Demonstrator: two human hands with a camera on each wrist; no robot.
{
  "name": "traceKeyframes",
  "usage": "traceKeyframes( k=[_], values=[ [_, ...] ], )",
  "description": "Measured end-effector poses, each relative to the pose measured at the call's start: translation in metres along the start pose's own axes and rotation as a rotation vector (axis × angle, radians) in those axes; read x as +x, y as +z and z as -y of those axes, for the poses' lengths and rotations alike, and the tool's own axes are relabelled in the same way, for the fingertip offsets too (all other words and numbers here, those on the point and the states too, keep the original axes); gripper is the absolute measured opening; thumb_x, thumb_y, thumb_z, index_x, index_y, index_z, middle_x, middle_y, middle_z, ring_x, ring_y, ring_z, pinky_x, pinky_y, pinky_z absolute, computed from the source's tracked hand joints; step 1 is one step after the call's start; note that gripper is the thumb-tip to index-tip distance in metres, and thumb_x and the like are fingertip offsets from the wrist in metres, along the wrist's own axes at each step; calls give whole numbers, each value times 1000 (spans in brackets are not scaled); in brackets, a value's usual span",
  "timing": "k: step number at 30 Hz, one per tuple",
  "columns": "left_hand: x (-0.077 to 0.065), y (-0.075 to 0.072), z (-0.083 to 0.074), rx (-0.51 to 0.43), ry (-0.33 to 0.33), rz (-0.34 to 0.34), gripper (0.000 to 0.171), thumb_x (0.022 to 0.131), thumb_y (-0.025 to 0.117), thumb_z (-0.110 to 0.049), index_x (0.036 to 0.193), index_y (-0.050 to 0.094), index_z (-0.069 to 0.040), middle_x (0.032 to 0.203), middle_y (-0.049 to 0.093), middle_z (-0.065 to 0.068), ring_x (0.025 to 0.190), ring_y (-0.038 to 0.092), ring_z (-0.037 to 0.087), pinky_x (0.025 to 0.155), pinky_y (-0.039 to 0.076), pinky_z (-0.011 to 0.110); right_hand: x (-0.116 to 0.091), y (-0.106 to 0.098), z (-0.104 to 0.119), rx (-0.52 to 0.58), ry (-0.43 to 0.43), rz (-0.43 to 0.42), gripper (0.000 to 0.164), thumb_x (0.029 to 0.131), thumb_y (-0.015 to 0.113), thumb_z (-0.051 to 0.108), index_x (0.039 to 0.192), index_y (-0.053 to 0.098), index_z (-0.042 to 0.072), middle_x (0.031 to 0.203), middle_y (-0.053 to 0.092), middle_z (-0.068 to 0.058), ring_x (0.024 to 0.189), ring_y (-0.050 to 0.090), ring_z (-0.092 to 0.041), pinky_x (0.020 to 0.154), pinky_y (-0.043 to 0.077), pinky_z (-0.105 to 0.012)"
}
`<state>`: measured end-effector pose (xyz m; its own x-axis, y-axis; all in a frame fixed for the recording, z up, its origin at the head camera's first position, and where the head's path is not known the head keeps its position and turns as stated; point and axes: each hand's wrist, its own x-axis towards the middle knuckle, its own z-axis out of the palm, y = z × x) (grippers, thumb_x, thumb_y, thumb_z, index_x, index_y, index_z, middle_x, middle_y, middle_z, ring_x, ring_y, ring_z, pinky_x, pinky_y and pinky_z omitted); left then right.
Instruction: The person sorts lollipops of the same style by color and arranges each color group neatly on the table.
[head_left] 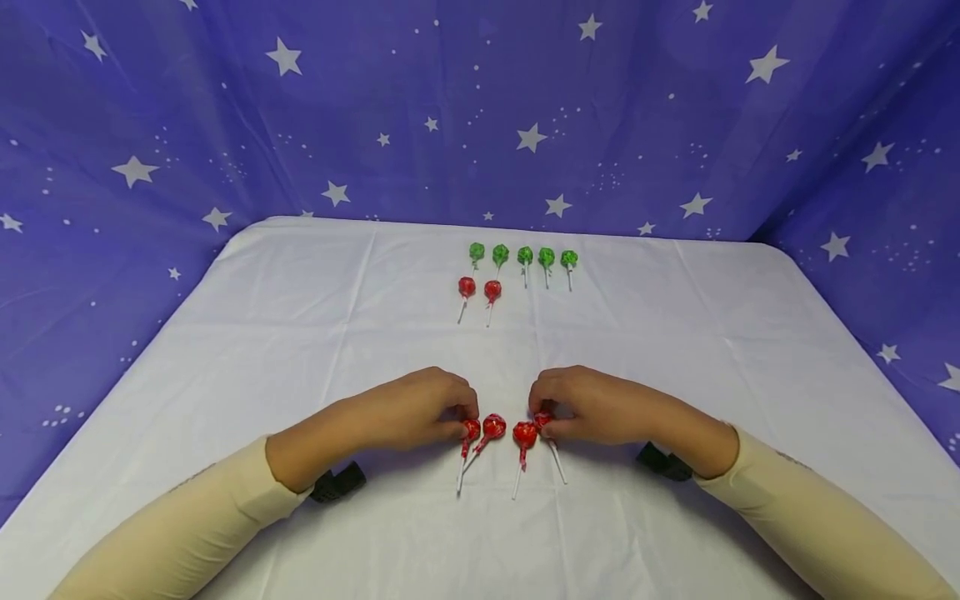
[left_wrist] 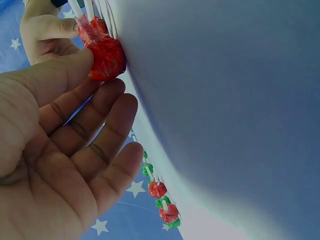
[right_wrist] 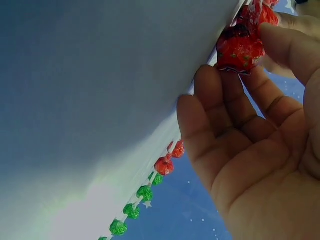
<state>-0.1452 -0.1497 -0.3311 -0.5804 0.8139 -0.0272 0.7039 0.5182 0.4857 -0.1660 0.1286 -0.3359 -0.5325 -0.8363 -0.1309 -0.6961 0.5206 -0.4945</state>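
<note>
Between thumb and fingers, my left hand (head_left: 416, 408) pinches the wrapped head of a red lollipop (head_left: 471, 430), whose white stick points toward me. A second red lollipop (head_left: 494, 427) lies right beside it, its stick slanting to the lower left. On the other side, my right hand (head_left: 600, 406) pinches another red lollipop (head_left: 543, 420) by its head, partly covered by the fingers. Just left of that one lies a further red lollipop (head_left: 524, 434). The left wrist view shows the left thumb on the red wrapper (left_wrist: 106, 59); the right wrist view shows red wrapper (right_wrist: 240, 50) at the right fingertips.
Toward the far edge of the white-covered table (head_left: 637, 333) lies a row of several green lollipops (head_left: 525, 255). Two red lollipops (head_left: 492, 291) lie in front of that row's left part. A purple star-patterned cloth (head_left: 450, 100) hangs behind and around the table.
</note>
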Motion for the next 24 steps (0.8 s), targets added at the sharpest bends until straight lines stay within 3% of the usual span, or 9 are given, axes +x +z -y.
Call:
traceKeyframes(
  k=[6,13,24],
  values=[
    [1,-2,-5,35,-21,22,7,89,72,-8,89,69,-13,83,59,-12,79,56,12,80,47,28,1,-2,1,-10,8,10,12,91,73,19,102,67,20,95,58,14,86,55,-4,84,51,-28],
    [4,-4,-7,51,-27,35,7,88,73,-7,87,69,-13,81,59,-12,76,54,10,77,47,27,-1,-10,-2,-8,8,-34,12,91,71,14,102,67,15,94,59,11,86,58,-11,81,51,-30],
    [4,-2,-7,53,-12,30,8,88,73,-8,85,68,-13,79,56,-12,74,51,10,74,45,27,4,-42,-16,-41,56,-151,12,91,73,14,102,68,15,95,61,8,86,57,-10,78,53,-37]
  ],
)
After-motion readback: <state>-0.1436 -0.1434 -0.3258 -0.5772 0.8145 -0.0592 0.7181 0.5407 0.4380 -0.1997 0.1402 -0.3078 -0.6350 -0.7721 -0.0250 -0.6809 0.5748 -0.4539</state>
